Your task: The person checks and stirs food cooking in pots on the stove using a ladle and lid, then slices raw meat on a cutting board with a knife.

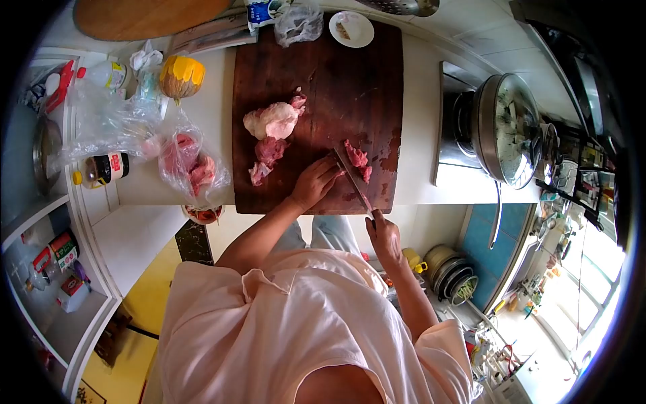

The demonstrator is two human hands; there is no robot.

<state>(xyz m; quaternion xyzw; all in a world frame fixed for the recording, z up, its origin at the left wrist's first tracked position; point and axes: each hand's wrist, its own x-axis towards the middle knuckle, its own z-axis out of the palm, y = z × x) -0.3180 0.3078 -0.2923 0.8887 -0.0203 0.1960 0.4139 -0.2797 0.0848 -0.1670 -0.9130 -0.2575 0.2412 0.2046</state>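
Note:
My right hand (385, 237) is closed round the handle of a kitchen knife (354, 183), its blade slanting up and left across the dark wooden cutting board (323, 74). Just left of the blade, my left hand (317, 183) rests on the board with its fingers bent together; whatever lies under the fingertips is hidden. Cut pieces of red meat (358, 160) lie right of the blade. Farther left on the board sits a large pale, fatty piece of meat (272, 121), with a darker red chunk (270, 151) touching its lower end.
Left of the board are a plastic bag of meat (192, 165), a cut pumpkin (182, 77) and a dark sauce bottle (104, 170). A white plate (351, 29) and a crumpled plastic bag (299, 25) stand at the board's far edge. A lidded pan (515, 131) occupies the stove at right.

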